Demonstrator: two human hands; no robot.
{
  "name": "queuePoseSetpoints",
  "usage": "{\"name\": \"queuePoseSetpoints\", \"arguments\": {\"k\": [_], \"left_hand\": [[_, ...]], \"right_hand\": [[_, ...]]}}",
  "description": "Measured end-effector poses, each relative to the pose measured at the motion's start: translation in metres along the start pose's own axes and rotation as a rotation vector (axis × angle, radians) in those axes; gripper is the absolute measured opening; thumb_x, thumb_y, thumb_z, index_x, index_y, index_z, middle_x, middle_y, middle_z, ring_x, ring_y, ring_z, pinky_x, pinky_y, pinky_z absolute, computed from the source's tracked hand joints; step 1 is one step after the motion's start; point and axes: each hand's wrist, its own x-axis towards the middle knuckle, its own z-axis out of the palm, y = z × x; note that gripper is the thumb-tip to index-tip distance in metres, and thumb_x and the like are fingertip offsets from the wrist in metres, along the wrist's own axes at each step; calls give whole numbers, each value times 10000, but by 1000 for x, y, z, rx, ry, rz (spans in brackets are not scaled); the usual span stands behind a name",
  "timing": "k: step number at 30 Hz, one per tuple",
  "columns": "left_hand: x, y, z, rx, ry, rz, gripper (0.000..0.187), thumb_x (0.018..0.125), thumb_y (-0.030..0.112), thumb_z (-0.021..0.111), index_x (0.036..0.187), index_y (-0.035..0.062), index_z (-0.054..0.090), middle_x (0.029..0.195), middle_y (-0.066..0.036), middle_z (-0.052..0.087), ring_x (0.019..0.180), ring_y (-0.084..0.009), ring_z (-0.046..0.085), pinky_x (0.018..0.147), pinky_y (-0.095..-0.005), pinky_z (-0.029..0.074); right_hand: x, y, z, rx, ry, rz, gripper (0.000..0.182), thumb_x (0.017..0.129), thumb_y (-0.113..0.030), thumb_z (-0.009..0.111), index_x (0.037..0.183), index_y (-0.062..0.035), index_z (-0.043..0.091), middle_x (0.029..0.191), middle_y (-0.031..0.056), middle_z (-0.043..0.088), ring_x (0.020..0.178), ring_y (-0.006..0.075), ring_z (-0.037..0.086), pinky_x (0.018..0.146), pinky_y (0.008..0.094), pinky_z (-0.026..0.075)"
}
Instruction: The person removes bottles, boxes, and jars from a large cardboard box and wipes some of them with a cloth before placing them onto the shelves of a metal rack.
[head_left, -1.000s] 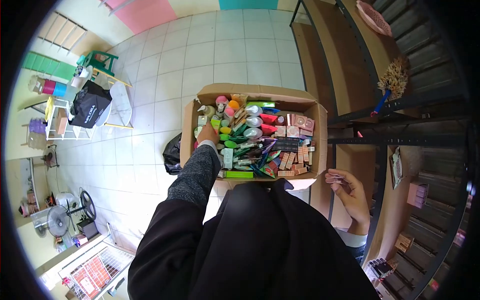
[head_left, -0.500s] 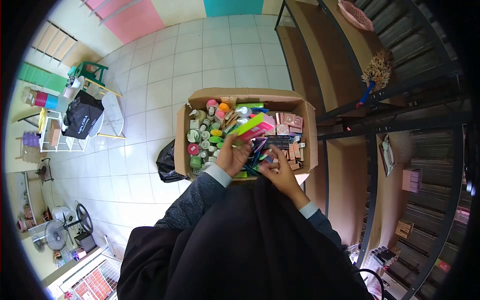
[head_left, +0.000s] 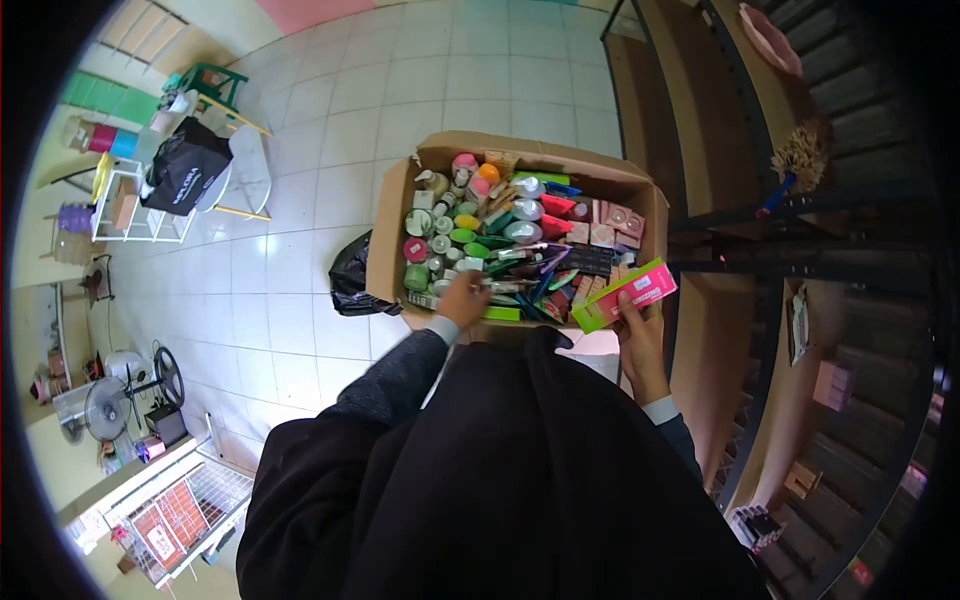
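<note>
Got a pink-and-green box (head_left: 655,285) pinched in the right hand (head_left: 643,345), with the thumb pressed on the printed face. Sits just past that palm, over the near right corner of the big carton (head_left: 385,240). Runs slantwise along its long axis, green end near left, pink end far right, so more across the fingers than in line with them. Way closer to the right hand than to the left hand (head_left: 464,300), over near the carton's near edge, left of the middle. Can't tell about a grip there, honestly, too blurry around the fingertips. Just beside those fingers, a flat lime box (head_left: 502,313). Packed tight farther in: green-lidded jars (head_left: 416,277) on the left, dark palettes (head_left: 590,262) right of center, pink boxes (head_left: 618,218) toward the far right. Not much blocking above the held box, only crowded stuff and cardboard walls below. Outside the carton, a black plastic bag (head_left: 352,275) to the left and tall shelving (head_left: 690,120) to the right, with a duster (head_left: 800,160) on it. Farther off to the left, a black tote bag (head_left: 190,165), then a green stool (head_left: 215,80).
</note>
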Motion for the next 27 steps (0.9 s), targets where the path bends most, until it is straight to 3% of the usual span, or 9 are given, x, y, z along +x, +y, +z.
{"name": "queuePoseSetpoints", "arguments": {"k": [2,6,9,12,14,16,18,21,27], "left_hand": [[14,-38,-13,146,86,113,317,734,170,636,1004,42,530,854,-121,587,789,-236,590,696,-337,476],[21,-42,-21,317,25,293,301,709,139,627,979,44,538,855,-130,593,797,-283,592,684,-360,481],[17,-22,-7,528,-466,227,283,735,192,595,978,56,542,950,-145,581,892,-306,566,739,-384,468],[10,-23,22,836,-537,260,288,763,235,570,994,64,546,973,-145,583,932,-303,555,757,-386,468],[6,-28,34,841,-570,218,347,809,309,518,1010,26,540,984,-169,579,939,-317,547,788,-392,457],[4,-30,43,871,-529,160,454,851,384,433,1025,-23,532,1004,-198,569,959,-326,534,827,-397,430],[5,-20,43,896,-565,140,588,845,491,389,1019,-47,552,1014,-188,572,995,-315,513,856,-377,409],[2,-18,47,934,-508,72,820,686,687,476,1045,-47,551,1058,-185,551,1053,-306,471,891,-367,372],[-1,-23,43,941,-482,183,826,601,674,587,1021,-34,525,1084,-185,510,1041,-311,478,863,-378,394]], "right_hand": [[2,0,-18,152,-2,52,403,829,-99,583,1190,-55,409,1035,74,541,917,183,571,761,301,493],[0,-10,-30,220,-6,52,393,848,-51,520,1219,-45,392,1002,74,551,876,188,595,742,297,507],[-4,-9,-38,213,52,37,351,852,-70,510,1180,-26,394,973,100,555,885,229,597,768,330,499],[-10,-6,-43,187,65,24,306,854,-87,507,1132,-12,403,961,121,551,908,268,591,799,361,488],[-15,-5,-48,188,90,25,311,854,-84,508,1137,-13,399,966,118,549,915,275,590,805,363,487],[-19,-6,-53,230,88,41,319,843,-50,531,1149,-36,443,980,66,561,883,159,587,779,269,492],[-22,-4,-60,242,104,30,308,843,-51,533,1139,-33,446,973,63,563,883,149,584,786,264,487],[-28,-5,-70,254,130,17,297,844,-56,534,1129,-32,453,971,61,562,859,153,587,797,273,482],[-47,-28,-85,187,173,19,310,842,-76,530,1135,-21,445,963,110,591,831,177,590,737,276,475]]}}
